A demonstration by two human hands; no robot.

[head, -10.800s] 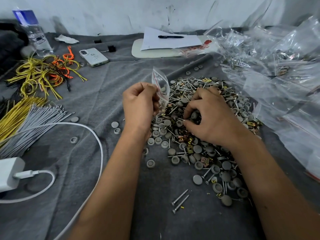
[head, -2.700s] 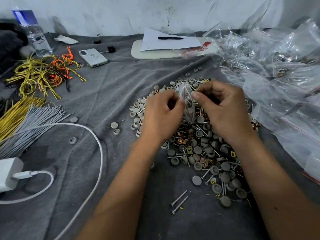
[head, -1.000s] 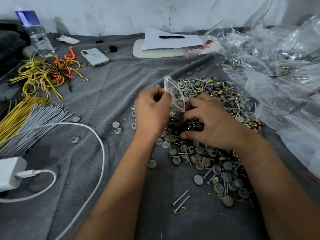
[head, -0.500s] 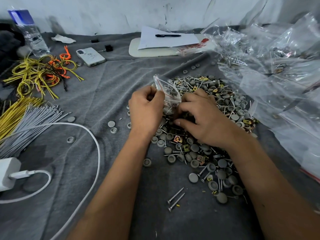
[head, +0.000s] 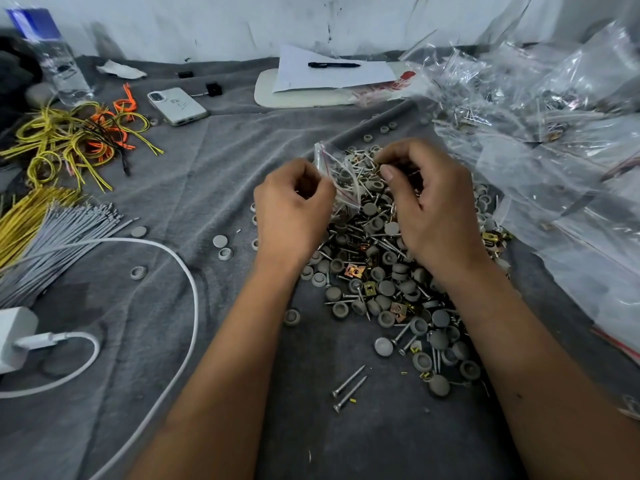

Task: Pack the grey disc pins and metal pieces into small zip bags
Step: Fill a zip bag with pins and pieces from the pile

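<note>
Nearest us, two loose silver screws (head: 349, 388) lie on the grey cloth (head: 242, 161) covering the desk, just in front of the heap. At the desk's left edge we see a white charger block (head: 14, 339) with its white cable (head: 166, 258) looping toward the middle.

Mid-desk: the heap of grey disc pins, screws and brass-coloured metal clips (head: 388, 282) sits right of centre, both hands over its far half. A few stray grey discs (head: 221, 247) lie just left of it.

Our left hand (head: 292, 211) has its grip clamped on the small clear zip bag with a red seal line (head: 341, 180), fingers curled round the bag's left side, holding it tilted above the heap. Grey discs and pins are visible inside the bag. Our right hand (head: 433, 209) has fingers curled, tips pinched together close to the bag mouth; we cannot tell what piece they hold.

Left edge: a bundle of grey wires (head: 62, 244) beside yellow wires (head: 24, 216); further back, a tangle of yellow and orange wires (head: 79, 136). Right edge: a pile of clear plastic bags (head: 561, 140).

Far edge: a white phone (head: 177, 106), a clear water bottle (head: 59, 60), and white paper with a black pen (head: 334, 65) on a pale board (head: 301, 97).
</note>
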